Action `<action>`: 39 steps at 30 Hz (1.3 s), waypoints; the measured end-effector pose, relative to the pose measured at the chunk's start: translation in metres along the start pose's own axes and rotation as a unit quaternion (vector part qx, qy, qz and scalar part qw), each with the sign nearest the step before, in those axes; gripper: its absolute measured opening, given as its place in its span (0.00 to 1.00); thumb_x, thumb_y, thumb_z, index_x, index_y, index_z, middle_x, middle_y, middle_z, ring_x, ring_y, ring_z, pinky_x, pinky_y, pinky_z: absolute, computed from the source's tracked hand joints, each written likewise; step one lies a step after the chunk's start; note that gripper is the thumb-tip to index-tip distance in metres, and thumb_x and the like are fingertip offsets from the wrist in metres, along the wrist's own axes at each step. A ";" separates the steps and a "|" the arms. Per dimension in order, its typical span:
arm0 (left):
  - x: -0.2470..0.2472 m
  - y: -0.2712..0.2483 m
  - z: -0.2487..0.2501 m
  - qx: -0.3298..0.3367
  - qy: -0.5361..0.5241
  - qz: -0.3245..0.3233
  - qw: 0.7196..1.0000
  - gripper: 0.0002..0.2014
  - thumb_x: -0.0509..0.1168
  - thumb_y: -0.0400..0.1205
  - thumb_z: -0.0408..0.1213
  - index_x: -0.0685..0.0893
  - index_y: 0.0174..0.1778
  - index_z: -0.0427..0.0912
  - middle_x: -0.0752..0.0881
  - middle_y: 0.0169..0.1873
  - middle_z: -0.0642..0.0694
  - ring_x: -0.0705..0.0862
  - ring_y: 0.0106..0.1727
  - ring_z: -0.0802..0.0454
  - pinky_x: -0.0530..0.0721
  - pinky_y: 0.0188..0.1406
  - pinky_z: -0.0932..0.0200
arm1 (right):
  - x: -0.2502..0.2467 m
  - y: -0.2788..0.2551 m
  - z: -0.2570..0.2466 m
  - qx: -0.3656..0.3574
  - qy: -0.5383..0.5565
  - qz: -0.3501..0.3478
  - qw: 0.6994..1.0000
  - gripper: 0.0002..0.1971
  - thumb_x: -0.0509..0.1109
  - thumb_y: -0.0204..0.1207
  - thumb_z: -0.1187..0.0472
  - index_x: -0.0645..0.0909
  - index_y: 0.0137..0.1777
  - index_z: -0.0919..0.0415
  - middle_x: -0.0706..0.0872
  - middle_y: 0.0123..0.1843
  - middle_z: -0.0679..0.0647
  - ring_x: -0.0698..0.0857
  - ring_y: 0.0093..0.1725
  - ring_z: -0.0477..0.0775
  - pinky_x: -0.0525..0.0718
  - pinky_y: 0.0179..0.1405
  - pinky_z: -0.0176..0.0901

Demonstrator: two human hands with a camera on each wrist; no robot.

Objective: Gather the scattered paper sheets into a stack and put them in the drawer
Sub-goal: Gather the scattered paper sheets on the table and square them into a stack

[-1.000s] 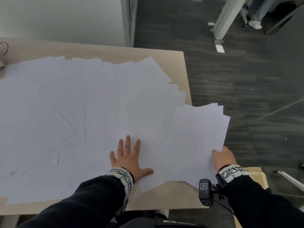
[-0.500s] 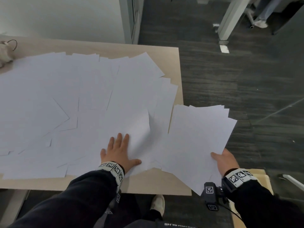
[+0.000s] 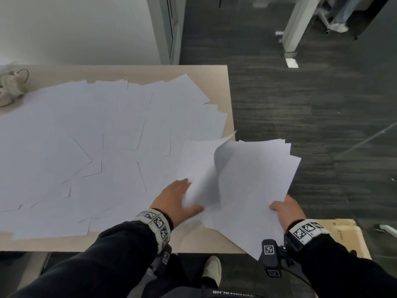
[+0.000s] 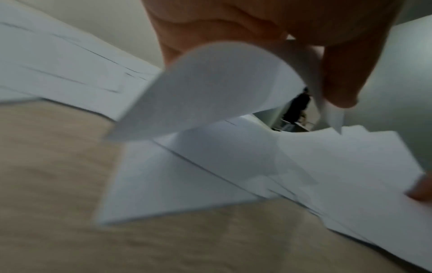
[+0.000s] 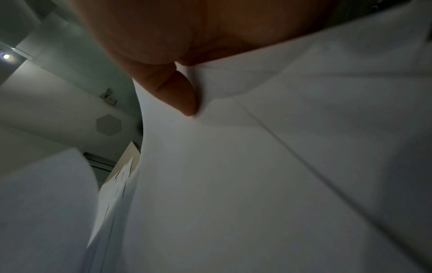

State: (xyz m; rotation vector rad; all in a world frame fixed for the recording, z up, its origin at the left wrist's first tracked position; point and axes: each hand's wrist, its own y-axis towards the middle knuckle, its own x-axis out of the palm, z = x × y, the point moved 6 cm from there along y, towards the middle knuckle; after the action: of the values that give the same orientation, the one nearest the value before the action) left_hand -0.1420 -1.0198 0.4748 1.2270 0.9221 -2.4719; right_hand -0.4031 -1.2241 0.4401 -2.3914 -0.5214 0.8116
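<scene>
Several white paper sheets [image 3: 96,136] lie scattered and overlapping across the wooden table [image 3: 219,72]. My right hand [image 3: 283,209] grips a fanned stack of sheets [image 3: 257,179] by its near right corner, held past the table's right edge; its thumb [image 5: 182,96] presses on top. My left hand [image 3: 178,198] pinches one curled sheet [image 3: 204,168] lifted off the table, bending over toward the stack. In the left wrist view this curled sheet [image 4: 205,88] arches under the fingers [image 4: 339,73], above the stack [image 4: 304,175]. No drawer is in view.
A small beige object with a wire loop [image 3: 10,87] sits at the table's far left. A cardboard box [image 3: 343,231] lies on the dark carpet behind my right wrist. A white post [image 3: 294,24] and someone's legs [image 3: 341,16] stand far right.
My left hand went from lying flat on the sheets to pinching one and lifting it right, over the stack. The right hand kept hold of the stack, shifting slightly.
</scene>
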 end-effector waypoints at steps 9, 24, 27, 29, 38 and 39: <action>0.086 0.000 0.056 0.120 0.167 -0.139 0.969 0.57 0.52 0.61 0.86 0.39 0.83 0.68 0.34 0.85 0.61 0.29 0.85 0.51 0.35 0.83 0.33 | 0.014 -0.010 0.023 0.041 0.041 -0.044 0.997 0.23 0.63 0.80 0.40 0.81 0.64 0.57 0.86 0.59 0.55 0.83 0.58 0.57 0.78 0.67 0.50; 0.053 0.014 -0.008 -0.069 0.143 -0.042 0.986 0.58 0.59 0.66 0.79 0.30 0.82 0.63 0.25 0.82 0.55 0.29 0.85 0.47 0.40 0.83 0.32 | 0.013 -0.006 0.039 0.018 0.096 -0.027 0.995 0.12 0.75 0.76 0.62 0.87 0.57 0.66 0.91 0.53 0.60 0.89 0.50 0.60 0.84 0.61 0.55; 0.050 0.012 -0.025 -0.081 0.152 -0.056 0.983 0.60 0.60 0.65 0.80 0.30 0.83 0.63 0.25 0.83 0.55 0.29 0.85 0.47 0.41 0.82 0.30 | -0.005 -0.002 0.031 -0.010 -0.047 0.016 0.999 0.08 0.70 0.79 0.63 0.86 0.54 0.64 0.88 0.50 0.59 0.85 0.48 0.59 0.81 0.52 0.46; 0.049 0.011 -0.026 -0.075 0.148 -0.052 0.985 0.58 0.60 0.66 0.79 0.31 0.83 0.64 0.26 0.83 0.56 0.29 0.85 0.48 0.42 0.82 0.29 | -0.015 -0.001 0.030 -0.011 -0.080 0.036 0.996 0.10 0.67 0.80 0.62 0.85 0.56 0.64 0.86 0.50 0.58 0.83 0.48 0.59 0.78 0.50 0.45; 0.068 0.004 -0.005 -0.002 0.188 -0.069 0.980 0.49 0.54 0.70 0.78 0.32 0.81 0.70 0.22 0.81 0.54 0.23 0.83 0.45 0.34 0.81 0.30 | 0.017 -0.009 0.023 0.012 0.128 -0.017 0.991 0.06 0.69 0.81 0.54 0.83 0.52 0.55 0.89 0.47 0.49 0.87 0.47 0.52 0.81 0.57 0.47; 0.072 0.003 0.000 0.016 0.198 -0.075 0.977 0.48 0.53 0.71 0.77 0.33 0.81 0.70 0.22 0.81 0.54 0.23 0.83 0.45 0.34 0.81 0.31 | 0.020 -0.009 0.025 0.015 0.128 -0.019 0.991 0.06 0.71 0.80 0.55 0.83 0.52 0.55 0.89 0.47 0.50 0.88 0.47 0.53 0.82 0.56 0.47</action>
State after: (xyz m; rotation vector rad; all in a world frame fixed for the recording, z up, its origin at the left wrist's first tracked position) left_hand -0.1854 -1.0172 0.4174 1.7645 1.1080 -2.4031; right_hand -0.4059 -1.1979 0.4208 -2.4034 -0.4452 0.4823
